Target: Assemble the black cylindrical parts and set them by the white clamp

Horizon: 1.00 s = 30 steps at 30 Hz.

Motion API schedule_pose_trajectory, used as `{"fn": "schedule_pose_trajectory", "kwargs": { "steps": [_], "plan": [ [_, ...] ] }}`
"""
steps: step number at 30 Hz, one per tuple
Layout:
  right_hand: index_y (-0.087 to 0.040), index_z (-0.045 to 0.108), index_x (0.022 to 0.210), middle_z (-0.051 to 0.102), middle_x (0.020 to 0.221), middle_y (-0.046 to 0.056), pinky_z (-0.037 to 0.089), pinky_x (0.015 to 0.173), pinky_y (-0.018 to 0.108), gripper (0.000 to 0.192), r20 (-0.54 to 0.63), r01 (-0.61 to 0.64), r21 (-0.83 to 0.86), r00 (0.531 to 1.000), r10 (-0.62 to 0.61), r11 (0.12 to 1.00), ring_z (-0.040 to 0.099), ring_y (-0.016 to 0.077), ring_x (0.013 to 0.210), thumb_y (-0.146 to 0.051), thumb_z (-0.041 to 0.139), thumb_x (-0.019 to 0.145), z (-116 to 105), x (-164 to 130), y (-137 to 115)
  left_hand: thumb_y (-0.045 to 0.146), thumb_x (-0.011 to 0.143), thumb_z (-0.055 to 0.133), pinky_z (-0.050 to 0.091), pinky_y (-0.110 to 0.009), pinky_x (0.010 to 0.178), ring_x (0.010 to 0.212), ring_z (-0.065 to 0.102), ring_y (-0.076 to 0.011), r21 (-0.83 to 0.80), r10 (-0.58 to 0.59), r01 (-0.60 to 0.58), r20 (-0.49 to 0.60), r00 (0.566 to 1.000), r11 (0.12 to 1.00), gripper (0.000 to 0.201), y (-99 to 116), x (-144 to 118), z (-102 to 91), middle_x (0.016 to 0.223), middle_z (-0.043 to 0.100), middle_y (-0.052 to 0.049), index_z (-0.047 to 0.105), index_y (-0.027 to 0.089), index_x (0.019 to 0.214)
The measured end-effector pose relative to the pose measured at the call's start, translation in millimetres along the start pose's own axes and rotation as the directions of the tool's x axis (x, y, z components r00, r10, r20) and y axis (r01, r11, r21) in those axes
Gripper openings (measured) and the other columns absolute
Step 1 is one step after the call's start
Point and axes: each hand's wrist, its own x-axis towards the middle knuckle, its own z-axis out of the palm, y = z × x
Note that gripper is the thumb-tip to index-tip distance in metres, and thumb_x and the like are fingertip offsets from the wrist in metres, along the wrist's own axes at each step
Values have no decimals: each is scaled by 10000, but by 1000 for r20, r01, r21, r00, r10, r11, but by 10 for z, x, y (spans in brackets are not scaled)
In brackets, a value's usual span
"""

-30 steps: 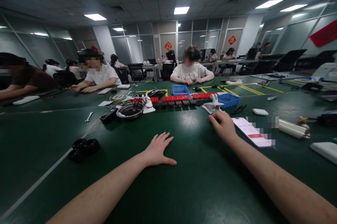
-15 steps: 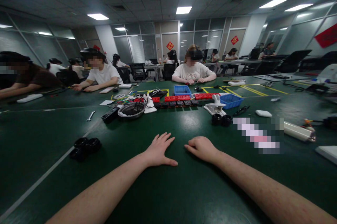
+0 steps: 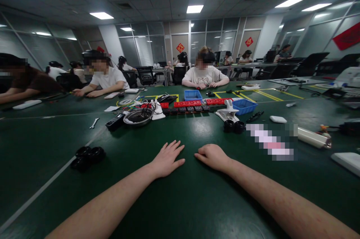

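Two bare hands rest on the dark green counter [image 3: 197, 201]. The left hand [image 3: 167, 160] lies palm down with its fingers [image 3: 176, 147] spread wide and flat, holding nothing. The right hand [image 3: 213, 155] lies just beside it, knuckles up, its fingers curled loosely under; it appears empty, though the palm side is hidden.

Item count, far side of the hands: two small black round caps [image 3: 234, 126], touching each other; one white plastic clamp [image 3: 227, 111] directly behind them; two blue plastic trays [image 3: 244, 106]; one metal bowl [image 3: 138, 117] holding dark cables; one row of red and black switch blocks [image 3: 188, 107]. To the left lies one cluster of three black round caps [image 3: 87, 157], and farther back one small wrench [image 3: 94, 123].

Change against one second earlier: the right hand was then extended to the spot beside the clamp where the two caps now stand; it has drawn back next to the left hand. The left hand has kept its place.

The two caps lie beyond the right fingers and to their right, near but clearly apart, with bare counter between.
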Motion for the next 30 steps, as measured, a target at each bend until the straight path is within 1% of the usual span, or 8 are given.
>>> {"fn": "schedule_pose_trajectory", "kwargs": {
  "steps": [5, 7, 10, 14, 18, 20, 25, 30],
  "plan": [
    [-177, 588, 621, 604, 611, 24, 290, 526, 224, 384, 28, -23, 22, 999, 23, 999, 537, 134, 586, -379, 341, 835, -21, -1, -10, 486, 789, 396, 212, -385, 985, 1186, 325, -225, 23, -50, 51, -28, 998, 998, 680, 86, -79, -226, 1308, 354, -77, 91, 209, 1330],
    [-177, 588, 623, 598, 610, 23, 291, 527, 223, 385, 36, -26, 40, 999, 24, 999, 533, 133, 587, -378, 338, 837, -28, -3, -9, 548, 724, 457, 287, -386, 932, 1110, 420, -258, 6, -155, 156, -52, 987, 988, 807, 72, -180, -493, 1198, 492, -74, 38, 222, 1332],
    [-177, 586, 621, 590, 611, 24, 294, 525, 223, 394, 52, -22, 76, 998, 19, 997, 529, 132, 583, -387, 333, 838, -26, 1, 3, 598, 736, 384, 333, -340, 894, 1083, 449, -245, -58, -316, 311, -171, 933, 949, 770, -93, -453, -988, 1210, 479, -68, 53, 237, 1330],
    [-175, 572, 603, 578, 600, 21, 295, 520, 221, 413, 49, -14, 125, 999, 8, 992, 519, 128, 568, -397, 317, 840, -20, 11, 17, 628, 736, 343, 358, -356, 860, 1073, 452, -270, -111, -607, 618, -386, 695, 778, 735, -651, -1048, -1385, 1199, 485, -77, 141, 230, 1320],
    [-177, 555, 589, 566, 581, 16, 291, 507, 220, 418, 51, -13, 161, 999, 5, 987, 508, 126, 543, -404, 307, 837, -49, 10, 4, 668, 715, 307, 379, -435, 807, 1043, 457, -352, -139, -831, 859, -368, 417, 492, 791, -1394, -1700, -1286, 1210, 460, -145, 205, 157, 1309],
    [-177, 554, 591, 565, 583, 17, 289, 497, 218, 416, 61, -21, 175, 998, 10, 984, 505, 125, 537, -407, 307, 835, -67, 5, -10, 641, 721, 330, 372, -438, 818, 1069, 429, -371, -110, -874, 901, -319, 367, 419, 749, -1693, -1924, -1172, 1228, 434, -173, 328, 126, 1265],
    [-172, 551, 586, 568, 594, 28, 297, 500, 216, 405, 51, -40, 166, 998, 32, 985, 505, 130, 548, -400, 321, 830, -81, -4, -43, 518, 697, 463, 375, -321, 846, 1057, 471, -288, -94, -855, 857, -182, 485, 506, 597, -2054, -2034, -1037, 1184, 504, -97, 466, 168, 1180],
    [-173, 541, 582, 566, 585, 23, 293, 491, 212, 400, 47, -42, 153, 998, 35, 987, 502, 126, 541, -395, 323, 833, -64, -15, -48, 467, 605, 567, 408, -247, 777, 945, 554, -246, -142, -842, 830, -98, 530, 539, 525, -2173, -1914, -1003, 1025, 619, -63, 594, 167, 1035]
  ]
}}
